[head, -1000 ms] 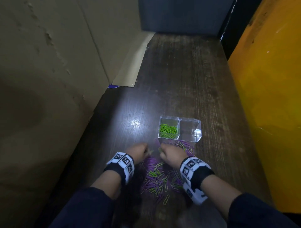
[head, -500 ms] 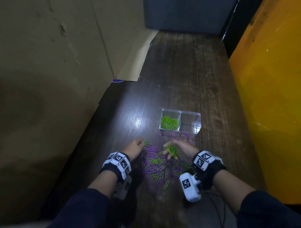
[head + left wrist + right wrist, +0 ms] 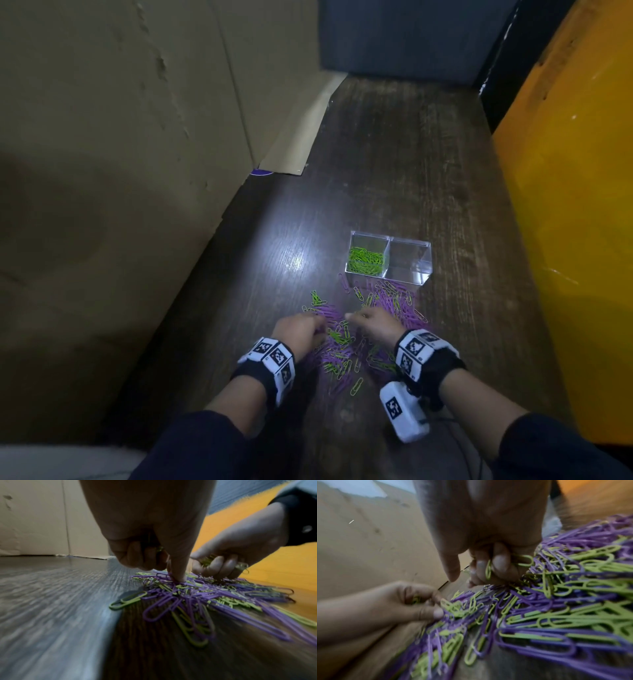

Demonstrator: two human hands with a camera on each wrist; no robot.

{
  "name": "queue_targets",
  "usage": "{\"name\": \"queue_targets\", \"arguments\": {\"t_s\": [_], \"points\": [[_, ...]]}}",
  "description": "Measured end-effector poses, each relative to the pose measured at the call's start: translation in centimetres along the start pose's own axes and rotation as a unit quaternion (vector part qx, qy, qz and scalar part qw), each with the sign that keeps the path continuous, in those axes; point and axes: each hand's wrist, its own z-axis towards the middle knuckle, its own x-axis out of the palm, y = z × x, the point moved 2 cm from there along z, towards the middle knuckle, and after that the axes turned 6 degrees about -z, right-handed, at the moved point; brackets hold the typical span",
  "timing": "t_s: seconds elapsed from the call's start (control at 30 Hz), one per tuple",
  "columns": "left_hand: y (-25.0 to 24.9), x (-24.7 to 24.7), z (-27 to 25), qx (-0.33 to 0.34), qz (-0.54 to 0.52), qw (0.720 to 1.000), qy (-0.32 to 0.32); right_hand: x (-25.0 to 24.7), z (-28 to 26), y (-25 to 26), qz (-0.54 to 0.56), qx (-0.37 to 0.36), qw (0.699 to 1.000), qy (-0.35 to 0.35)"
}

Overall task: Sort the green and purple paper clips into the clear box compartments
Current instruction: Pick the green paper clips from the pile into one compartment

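Clips, green and purple mixed, lie in a loose pile (image 3: 346, 342) on the dark wooden table (image 3: 394, 164), just near of the clear box (image 3: 409, 270). The box's left compartment holds green clips (image 3: 365, 261); what the right one holds cannot be told. Both hands are down on the pile. The left hand (image 3: 298, 330) has its fingers curled round a few green clips, one finger (image 3: 178, 573) straight down into the pile. The right hand (image 3: 373, 325), just right of it, is curled round a bunch of green clips (image 3: 488, 570). Cardboard (image 3: 120, 137) stands along the left, a yellow wall (image 3: 575, 205) on the right.
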Motion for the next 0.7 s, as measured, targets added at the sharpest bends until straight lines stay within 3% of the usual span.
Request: {"name": "queue_targets", "arguments": {"t_s": [0.13,0.27,0.37,0.5,0.7], "points": [[0.3,-0.1,0.0,-0.007,-0.018,1.0,-0.02,1.4,0.6,0.1,-0.221,-0.017,0.975,-0.033],[0.7,-0.3,-0.2,-0.038,-0.041,0.998,-0.032,1.7,0.9,0.8,-0.308,-0.02,0.951,-0.033],[1.3,-0.7,-0.3,-0.073,-0.082,0.993,-0.041,1.0,1.0,0.9,-0.297,-0.028,0.955,-0.011],[2.3,-1.0,-0.3,-0.104,-0.132,0.985,-0.045,-0.3,0.6,0.5,-0.247,-0.052,0.967,-0.033],[3.3,-1.5,-0.9,-0.136,-0.121,0.982,-0.056,-1.7,0.7,-0.8,-0.112,-0.033,0.992,-0.039]]}}
